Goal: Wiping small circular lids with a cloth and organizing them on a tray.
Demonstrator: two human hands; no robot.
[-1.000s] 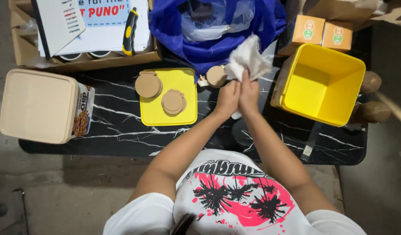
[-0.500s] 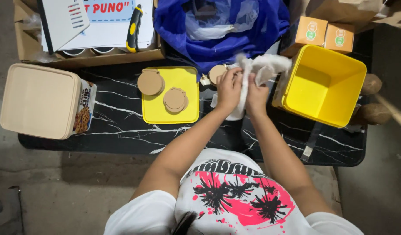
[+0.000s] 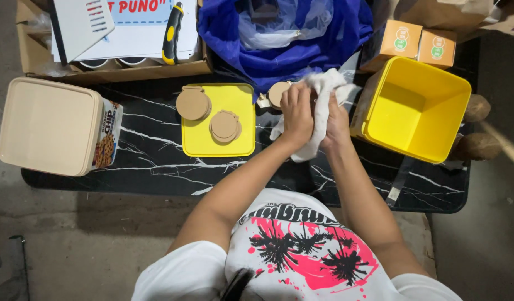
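Fingers of left hand (image 3: 297,113) and right hand (image 3: 336,118) curled tight around white cloth (image 3: 322,95) and tan disc (image 3: 279,93) | yellow lid (image 3: 240,120) with disc stacks (image 3: 224,126) at 9 o'clock | yellow tub (image 3: 415,108) at 3 | blue bag (image 3: 279,50) at 12

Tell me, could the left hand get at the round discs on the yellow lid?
Probably yes: the left hand sits just right of the yellow lid, nothing between it and the discs, though it grips a white cloth.
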